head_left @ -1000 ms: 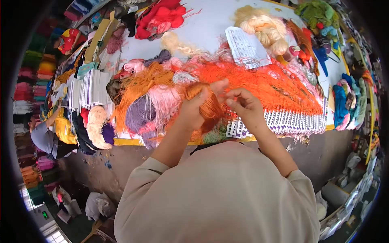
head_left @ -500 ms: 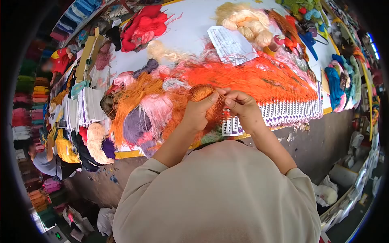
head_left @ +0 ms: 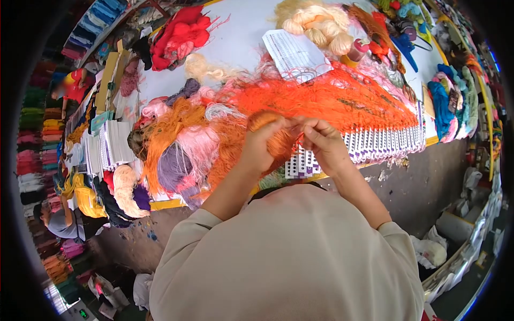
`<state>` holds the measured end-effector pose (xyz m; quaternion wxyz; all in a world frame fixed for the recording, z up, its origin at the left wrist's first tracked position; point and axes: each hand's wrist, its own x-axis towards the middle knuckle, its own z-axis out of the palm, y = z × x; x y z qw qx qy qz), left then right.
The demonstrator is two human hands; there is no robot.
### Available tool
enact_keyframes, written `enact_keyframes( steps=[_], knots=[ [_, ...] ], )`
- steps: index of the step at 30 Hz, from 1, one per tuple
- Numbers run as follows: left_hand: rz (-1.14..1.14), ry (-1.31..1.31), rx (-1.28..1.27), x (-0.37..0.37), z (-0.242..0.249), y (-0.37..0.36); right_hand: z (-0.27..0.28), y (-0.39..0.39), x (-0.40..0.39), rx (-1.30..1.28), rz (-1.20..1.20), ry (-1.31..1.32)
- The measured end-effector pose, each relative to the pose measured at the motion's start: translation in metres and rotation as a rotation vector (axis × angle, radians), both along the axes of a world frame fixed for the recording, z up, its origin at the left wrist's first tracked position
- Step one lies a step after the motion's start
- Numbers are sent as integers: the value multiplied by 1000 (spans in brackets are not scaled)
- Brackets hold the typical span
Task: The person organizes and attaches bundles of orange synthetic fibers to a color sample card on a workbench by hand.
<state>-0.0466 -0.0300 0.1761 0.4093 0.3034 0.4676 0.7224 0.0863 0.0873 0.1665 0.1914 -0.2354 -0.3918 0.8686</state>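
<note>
My left hand is closed around a rust-orange skein of thread, its thumb pointing toward the right hand. Close beside it, my right hand is pinched, with thumb and forefinger meeting at fine strands near the skein's edge. The fingertips of both hands almost touch. Below and to the right runs a row of white cards with dark holes. Long bright orange threads spread over the table from these cards. The exact strand between my right fingers is too thin to make out.
A printed sheet lies beyond the threads. Cream skeins, red yarn and a purple skein are on the table. White card stacks stand left. Two people, one in red, one in grey, are at far left.
My right hand has shifted slightly and its fingers have turned at the strands. My left hand still grips the skein. The whole view has moved a little, with the table sliding left.
</note>
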Motion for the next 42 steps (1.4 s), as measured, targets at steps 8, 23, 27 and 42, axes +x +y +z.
enact_keyframes(
  steps=[8,23,27,42],
  knots=[
    [284,-915,-5,-147,-49,-98,-44,172,160,2,-469,-120],
    [72,-464,-907,47,-217,25,-185,97,88,845,383,-686],
    [-1,43,-1158,70,-240,51,-202,77,57,825,579,-571],
    [-59,-410,-934,74,-217,61,-212,84,51,633,667,-566]
  ],
)
